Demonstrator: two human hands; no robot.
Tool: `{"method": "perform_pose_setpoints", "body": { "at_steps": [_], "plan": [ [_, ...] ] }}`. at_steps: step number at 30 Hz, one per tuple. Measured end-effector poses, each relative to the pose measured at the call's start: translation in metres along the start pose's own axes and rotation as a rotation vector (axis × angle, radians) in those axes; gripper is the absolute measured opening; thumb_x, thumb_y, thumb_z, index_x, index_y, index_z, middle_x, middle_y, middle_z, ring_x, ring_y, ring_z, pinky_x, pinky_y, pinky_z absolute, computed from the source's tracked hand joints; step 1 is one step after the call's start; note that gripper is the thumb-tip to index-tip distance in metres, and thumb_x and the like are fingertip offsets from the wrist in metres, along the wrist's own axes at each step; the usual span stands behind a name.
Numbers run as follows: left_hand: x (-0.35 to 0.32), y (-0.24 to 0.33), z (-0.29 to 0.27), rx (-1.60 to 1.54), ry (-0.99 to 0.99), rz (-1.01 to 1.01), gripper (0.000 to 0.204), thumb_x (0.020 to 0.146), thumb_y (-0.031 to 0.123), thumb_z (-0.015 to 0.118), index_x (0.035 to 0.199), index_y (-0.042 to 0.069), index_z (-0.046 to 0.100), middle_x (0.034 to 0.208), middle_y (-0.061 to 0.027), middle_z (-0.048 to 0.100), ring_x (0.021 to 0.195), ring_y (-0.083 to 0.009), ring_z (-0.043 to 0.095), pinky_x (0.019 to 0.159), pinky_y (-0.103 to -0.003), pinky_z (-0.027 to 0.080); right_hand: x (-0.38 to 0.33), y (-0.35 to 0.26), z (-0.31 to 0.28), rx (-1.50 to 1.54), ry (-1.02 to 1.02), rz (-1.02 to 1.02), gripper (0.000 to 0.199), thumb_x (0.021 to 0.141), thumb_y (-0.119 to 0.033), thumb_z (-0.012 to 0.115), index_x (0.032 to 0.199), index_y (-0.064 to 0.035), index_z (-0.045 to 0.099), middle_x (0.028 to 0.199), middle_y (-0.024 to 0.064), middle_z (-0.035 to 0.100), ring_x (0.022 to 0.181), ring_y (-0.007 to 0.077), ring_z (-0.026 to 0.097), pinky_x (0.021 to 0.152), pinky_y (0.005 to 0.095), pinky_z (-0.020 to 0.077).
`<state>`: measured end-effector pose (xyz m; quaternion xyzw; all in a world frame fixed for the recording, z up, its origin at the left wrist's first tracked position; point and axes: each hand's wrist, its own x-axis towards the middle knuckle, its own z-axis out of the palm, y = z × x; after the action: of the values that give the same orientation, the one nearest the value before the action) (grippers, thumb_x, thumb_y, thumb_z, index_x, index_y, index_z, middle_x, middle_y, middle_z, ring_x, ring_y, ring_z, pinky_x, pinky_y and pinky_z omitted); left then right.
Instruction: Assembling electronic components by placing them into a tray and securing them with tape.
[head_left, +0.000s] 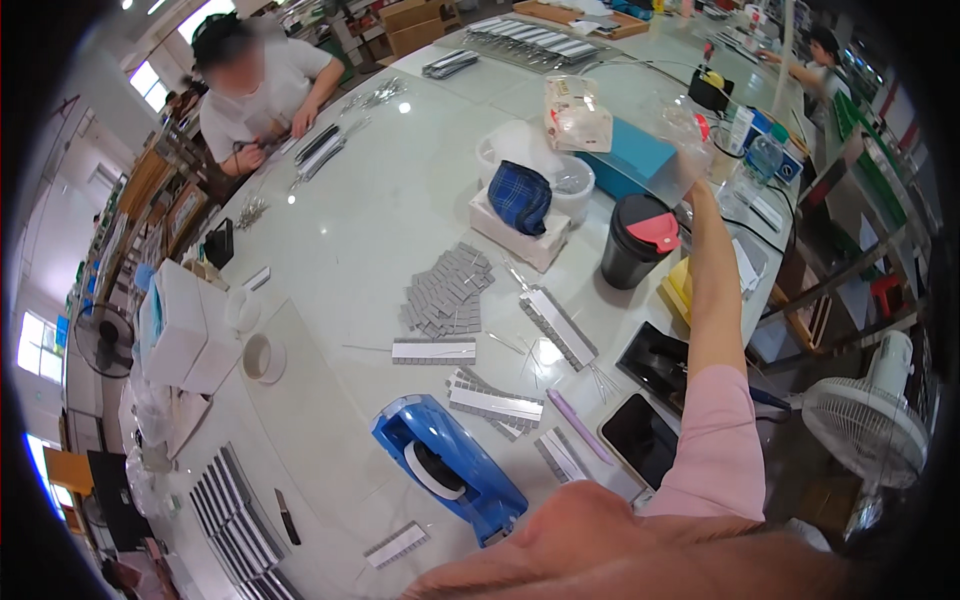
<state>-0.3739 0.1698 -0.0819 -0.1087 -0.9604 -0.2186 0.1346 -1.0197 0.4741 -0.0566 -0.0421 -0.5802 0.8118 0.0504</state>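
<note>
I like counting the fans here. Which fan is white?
The white fan stands at the right, beside the person's pink sleeve. The other fan, at the far left, is dark.

On the worktop, the tape dispenser sits nearest the person, with a phone to its right and a pen between them. Behind the dispenser lie strips of small parts. Farther back a folded cloth rests on a box; a lidded cup stands to its right. The right hand reaches a clear plastic bag behind the cup.
</note>
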Motion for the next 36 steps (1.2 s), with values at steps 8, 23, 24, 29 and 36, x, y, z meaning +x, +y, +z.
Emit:
{"method": "perform_pose_setpoints", "body": {
  "at_steps": [8,23,24,29,36],
  "plan": [
    [0.002,-0.009,0.003,-0.004,-0.013,0.046,0.035,0.085,0.015,0.073,0.12,0.012,0.071,0.127,-0.0073,0.063,0.115,-0.0271,0.06,0.094,-0.044,0.049,-0.019,-0.018,0.013,-0.007,0.062,0.033,0.046,0.094,-0.036,0.068,0.129,-0.0064,0.062,0.106,0.0081,0.068,0.093,0.0239,0.064,0.084,0.037,0.0533],
    [-0.005,0.027,0.039,-0.091,0.029,-0.108,0.035,0.085,0.015,0.072,0.12,0.012,0.07,0.127,-0.0078,0.063,0.115,-0.0278,0.06,0.095,-0.044,0.048,-0.027,-0.052,0.037,-0.177,0.0,0.196,0.048,0.095,-0.037,0.068,0.132,-0.0078,0.059,0.107,0.0063,0.066,0.093,0.0229,0.063,0.084,0.0362,0.0534],
    [-0.006,0.029,0.041,-0.095,0.031,-0.125,0.035,0.085,0.015,0.072,0.12,0.012,0.07,0.128,-0.0078,0.063,0.115,-0.0278,0.06,0.095,-0.044,0.048,-0.028,-0.048,0.042,-0.188,-0.008,0.212,0.048,0.095,-0.037,0.068,0.132,-0.0079,0.059,0.107,0.0062,0.066,0.093,0.0228,0.063,0.084,0.0362,0.0534],
    [-0.001,0.039,0.056,-0.146,0.063,-0.152,0.036,0.085,0.014,0.072,0.121,0.012,0.07,0.128,-0.0079,0.063,0.116,-0.028,0.06,0.095,-0.044,0.048,0.024,-0.047,-0.009,-0.197,0.013,0.081,0.05,0.093,-0.037,0.07,0.132,-0.0086,0.059,0.114,0.0061,0.065,0.098,0.0209,0.062,0.085,0.0358,0.0531],
    [-0.004,0.05,0.064,-0.151,0.049,-0.251,0.036,0.085,0.014,0.072,0.121,0.012,0.07,0.128,-0.0081,0.062,0.116,-0.0283,0.059,0.096,-0.045,0.048,0.011,-0.033,0.027,-0.248,-0.105,0.073,0.055,0.09,-0.034,0.073,0.136,-0.0086,0.059,0.122,0.0061,0.065,0.112,0.0202,0.059,0.096,0.0368,0.0494]
  ]
}}
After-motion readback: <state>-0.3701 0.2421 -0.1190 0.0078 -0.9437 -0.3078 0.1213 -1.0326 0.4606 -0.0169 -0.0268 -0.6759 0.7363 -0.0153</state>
